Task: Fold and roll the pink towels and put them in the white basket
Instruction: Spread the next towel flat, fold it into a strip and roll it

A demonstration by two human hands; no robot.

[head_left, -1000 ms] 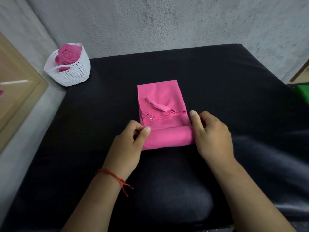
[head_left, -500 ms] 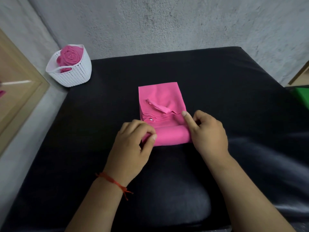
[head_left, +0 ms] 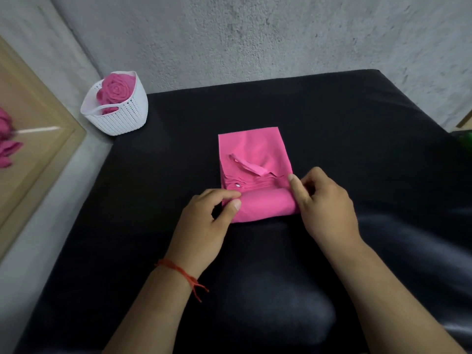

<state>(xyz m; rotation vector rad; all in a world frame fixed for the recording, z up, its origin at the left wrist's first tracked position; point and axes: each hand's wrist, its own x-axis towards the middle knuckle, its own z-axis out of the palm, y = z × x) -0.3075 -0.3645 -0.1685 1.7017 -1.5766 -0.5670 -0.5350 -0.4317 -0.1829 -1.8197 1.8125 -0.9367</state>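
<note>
Rough grey plaster wall [head_left: 255, 34] backs a black padded worktop [head_left: 332, 111] that fills most of the view, its near edge cut off by the frame. At the far right only a sliver of something green [head_left: 467, 136] shows, too little to identify. Along the left runs a wooden frame [head_left: 46, 159] holding a reflective pane, where blurred pink shapes appear; what they are cannot be told. The white basket [head_left: 122, 116] stands at the worktop's far left corner against the wall, with a rolled pink towel [head_left: 116, 89] standing on end inside it, its spiral facing up; more pink cloth sits below it, seen partly through the handle slot. Well apart from the basket, near the middle of the worktop, lies the folded pink towel [head_left: 251, 149], its near end wound into a roll [head_left: 265, 206]. A small strap and a metal snap [head_left: 237, 185] lie on the flat part just beyond the roll. The left hand [head_left: 207, 226], a red thread bracelet [head_left: 178, 272] on its wrist, pinches the roll's left end, covering that end. The right hand [head_left: 324, 200] curls over the right end, forefinger pressed along the top, its other fingertips hidden behind the knuckles.
</note>
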